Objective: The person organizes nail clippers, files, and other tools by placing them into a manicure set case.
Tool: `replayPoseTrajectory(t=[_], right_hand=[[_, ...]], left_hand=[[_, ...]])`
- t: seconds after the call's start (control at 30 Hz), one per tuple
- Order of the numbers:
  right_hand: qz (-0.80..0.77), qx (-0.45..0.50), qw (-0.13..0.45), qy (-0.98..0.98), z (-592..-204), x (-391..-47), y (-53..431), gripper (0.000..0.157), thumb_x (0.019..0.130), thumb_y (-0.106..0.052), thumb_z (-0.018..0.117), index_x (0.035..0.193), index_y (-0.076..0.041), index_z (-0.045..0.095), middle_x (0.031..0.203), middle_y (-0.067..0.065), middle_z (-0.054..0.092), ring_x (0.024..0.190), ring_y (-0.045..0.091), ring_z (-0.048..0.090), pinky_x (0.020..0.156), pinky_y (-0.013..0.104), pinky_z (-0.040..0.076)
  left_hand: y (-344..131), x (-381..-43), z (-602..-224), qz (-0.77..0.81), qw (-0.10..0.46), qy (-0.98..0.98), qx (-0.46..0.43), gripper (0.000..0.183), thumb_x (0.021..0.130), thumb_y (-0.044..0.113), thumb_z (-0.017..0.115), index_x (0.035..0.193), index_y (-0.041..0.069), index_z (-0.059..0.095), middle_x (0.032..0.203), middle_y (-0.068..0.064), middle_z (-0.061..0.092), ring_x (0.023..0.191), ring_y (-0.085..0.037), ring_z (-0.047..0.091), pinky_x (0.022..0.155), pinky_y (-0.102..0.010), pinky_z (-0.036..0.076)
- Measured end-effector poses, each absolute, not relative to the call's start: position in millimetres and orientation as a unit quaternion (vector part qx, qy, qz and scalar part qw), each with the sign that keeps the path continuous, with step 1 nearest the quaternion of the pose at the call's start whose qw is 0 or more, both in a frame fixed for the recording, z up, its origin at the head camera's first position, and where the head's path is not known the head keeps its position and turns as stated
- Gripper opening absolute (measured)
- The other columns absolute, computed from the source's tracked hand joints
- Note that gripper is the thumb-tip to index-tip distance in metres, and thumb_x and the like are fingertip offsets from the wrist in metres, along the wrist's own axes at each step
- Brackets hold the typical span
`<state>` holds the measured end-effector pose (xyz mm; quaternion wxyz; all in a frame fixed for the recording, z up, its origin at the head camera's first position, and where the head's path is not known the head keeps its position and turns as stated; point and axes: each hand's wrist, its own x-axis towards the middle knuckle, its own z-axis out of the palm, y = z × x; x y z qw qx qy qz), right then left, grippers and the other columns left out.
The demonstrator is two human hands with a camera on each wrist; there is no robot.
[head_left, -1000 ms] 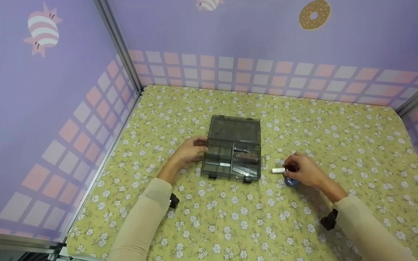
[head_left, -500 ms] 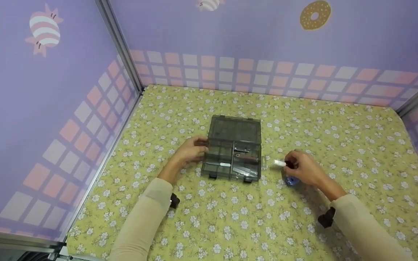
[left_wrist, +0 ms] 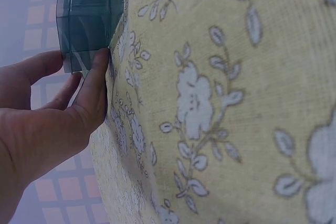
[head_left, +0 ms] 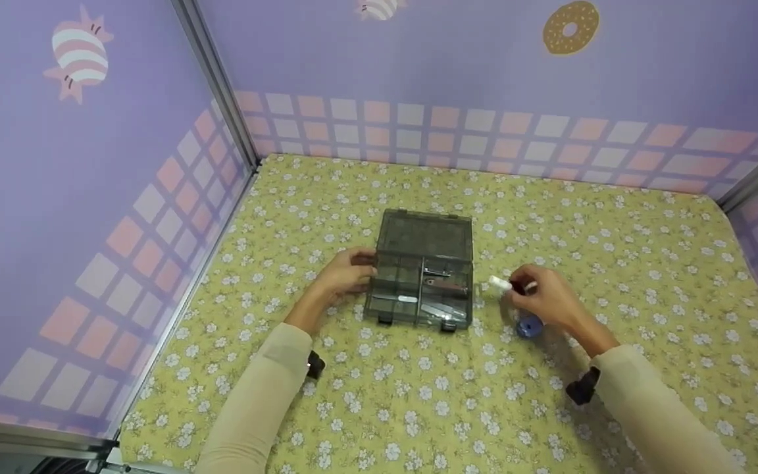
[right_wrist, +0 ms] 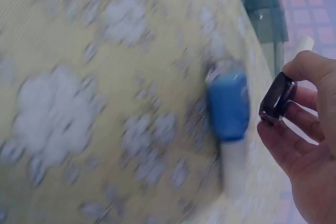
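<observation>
A smoky clear storage box (head_left: 393,284) lies with its lid (head_left: 426,234) folded back. My left hand (head_left: 345,271) holds its left side; in the left wrist view the fingers (left_wrist: 94,85) reach the box's edge (left_wrist: 86,24). To the right of the box, my right hand (head_left: 543,294) pinches a dark nail polish bottle (right_wrist: 277,98) by its sides, its white cap (head_left: 501,283) pointing left toward the box. Just below that hand, a blue nail polish bottle (head_left: 529,326) is on the cloth, blurred in the right wrist view.
Inside the box, dividers separate a brownish flat piece (head_left: 445,284), a metal piece (head_left: 437,271) and a small white piece (head_left: 408,299). Yellow floral cloth (head_left: 418,401) covers the table. Purple panels (head_left: 418,59) stand behind and at the sides.
My right hand has raised the dark nail polish bottle off the blue one and moved it slightly left and away from me. The left hand and the box have stayed put.
</observation>
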<state>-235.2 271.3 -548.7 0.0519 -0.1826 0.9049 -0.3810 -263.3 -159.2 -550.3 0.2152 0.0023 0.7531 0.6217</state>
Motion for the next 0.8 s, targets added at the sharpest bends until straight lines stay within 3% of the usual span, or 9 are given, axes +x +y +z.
replayPoseTrajectory(t=[0.37,0.8], right_hand=[[-0.375,-0.229,0.029,0.898,-525,-258,205,0.015,0.098,-0.014,0.077,0.110,-0.006,0.074,0.102,0.007,0.072,0.093,0.024,0.070,0.083,0.044,0.062],[-0.354,-0.289,-0.008,0.889,-525,-271,130,0.018,0.098,-0.020,0.079,0.108,-0.006,0.076,0.100,0.008,0.072,0.088,0.022,0.069,0.079,0.041,0.060]], left_hand=[[-162,-260,-550,0.619,0.213,0.756,-0.001,0.055,0.106,0.010,0.063,0.158,0.006,0.047,0.153,-0.015,0.051,0.136,-0.032,0.056,0.107,-0.048,0.052],[-160,-260,-551,0.614,0.212,0.760,0.016,0.055,0.108,0.010,0.061,0.160,0.005,0.044,0.155,-0.014,0.051,0.139,-0.032,0.053,0.108,-0.049,0.051]])
